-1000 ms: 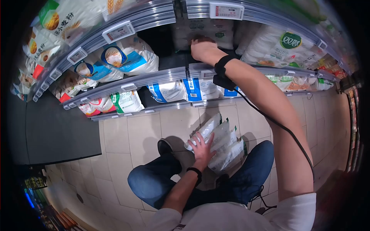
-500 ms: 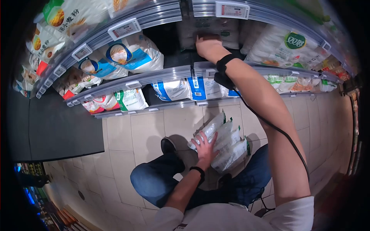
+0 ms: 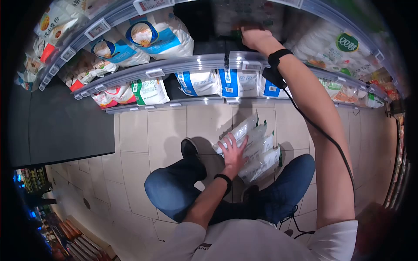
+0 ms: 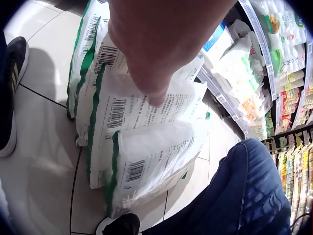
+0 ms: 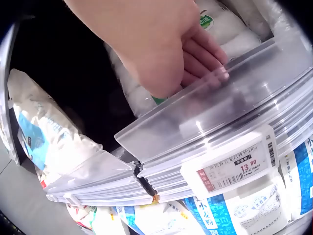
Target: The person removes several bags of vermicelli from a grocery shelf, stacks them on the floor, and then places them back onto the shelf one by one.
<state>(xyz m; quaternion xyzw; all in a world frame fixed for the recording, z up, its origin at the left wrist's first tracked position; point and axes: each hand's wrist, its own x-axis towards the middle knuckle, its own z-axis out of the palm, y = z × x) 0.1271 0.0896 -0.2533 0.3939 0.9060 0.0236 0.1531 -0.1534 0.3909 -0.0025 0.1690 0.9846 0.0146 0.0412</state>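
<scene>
Between the person's legs, several white plastic bags [image 3: 262, 164] with green edges stand in a leaning row on the floor. The left hand [image 3: 234, 157] rests on the top of this row with its fingers spread; in the left wrist view the thumb lies against printed, barcoded bag faces [image 4: 146, 105]. The right hand [image 3: 259, 39] reaches into the middle shelf, low at the front of a pale translucent bag [image 3: 248, 17]. In the right wrist view, its loosely bent fingers [image 5: 208, 56] lie behind the clear shelf guard [image 5: 195, 117], close to a white bag with a green logo [image 5: 222, 22].
Flour bags with blue labels [image 3: 163, 37] stand left of the right hand, and large white bags [image 3: 326, 41] to its right. More blue-and-white bags [image 3: 198, 82] fill the bottom shelf. A price tag [image 5: 232, 161] hangs on the shelf edge. A black cable trails along the right arm.
The head view has tilted downward, so the shelves sit higher in it. The right hand stays at the shelf bag's front. The left hand remains on the floor bags.
</scene>
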